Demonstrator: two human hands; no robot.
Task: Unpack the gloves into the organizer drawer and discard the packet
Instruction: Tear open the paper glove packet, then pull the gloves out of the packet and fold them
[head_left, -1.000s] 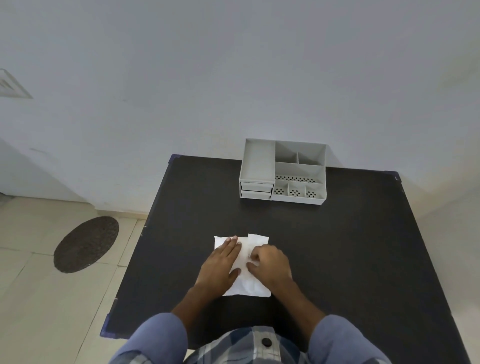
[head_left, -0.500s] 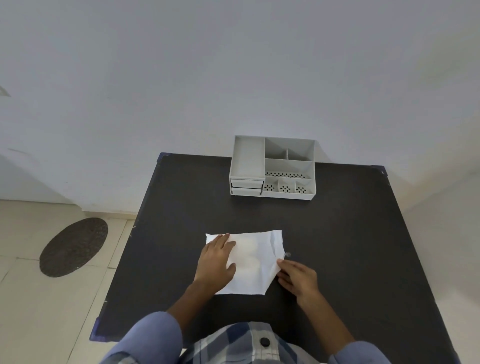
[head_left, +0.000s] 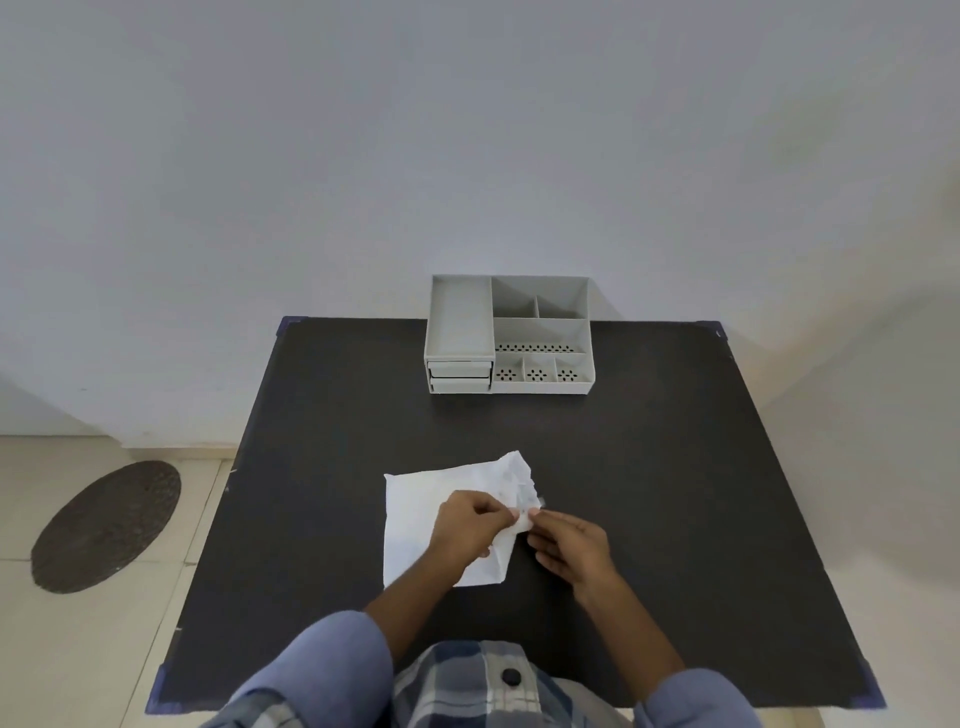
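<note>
A white glove packet (head_left: 415, 519) lies on the black table (head_left: 675, 493) in front of me, its right edge crumpled and lifted. My left hand (head_left: 467, 530) rests over the packet and pinches that right edge. My right hand (head_left: 569, 548) pinches the same edge from the right, fingertips meeting those of the left. The grey organizer (head_left: 511, 335) stands at the table's far edge, with two shut drawers (head_left: 460, 378) at its lower left. No gloves are visible outside the packet.
The organizer's open compartments hold nothing visible. A white wall rises behind the table. A dark oval mat (head_left: 106, 525) lies on the tiled floor to the left. The table's corners carry blue tape.
My left hand slid from the packet's left side to its right edge. My right hand came up to meet it, and the edge is now crumpled and raised between both.
</note>
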